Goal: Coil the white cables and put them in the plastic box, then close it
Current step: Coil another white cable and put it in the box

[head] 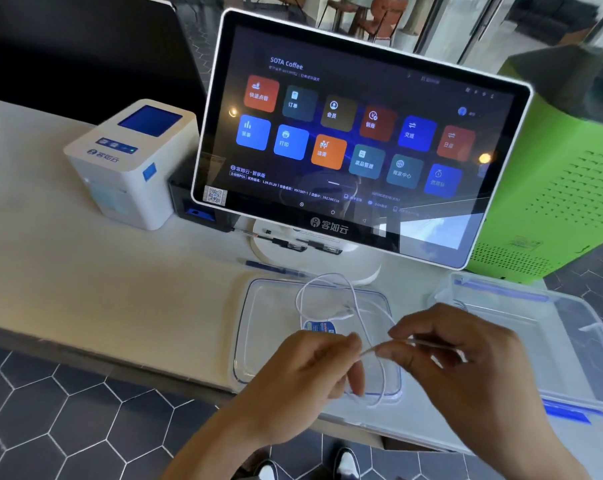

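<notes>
A thin white cable (pixel 305 289) hangs in loose loops between my hands, above a clear plastic lid (pixel 255 306) with a blue seal that lies flat on the counter. My left hand (pixel 307 372) pinches the cable with thumb and forefinger, a loop draped around its fingers. My right hand (pixel 459 355) pinches a straight stretch of the same cable just to the right. The clear plastic box (pixel 535 327) with blue clips stands open at the right; something white shows faintly inside it at its far left corner.
A touchscreen terminal (pixel 355 133) on a white stand rises right behind the lid. A white label printer (pixel 130 164) sits at the left, a green cabinet (pixel 563 188) at the right. A blue pen (pixel 275 268) lies near the stand. The counter's front edge runs below my hands.
</notes>
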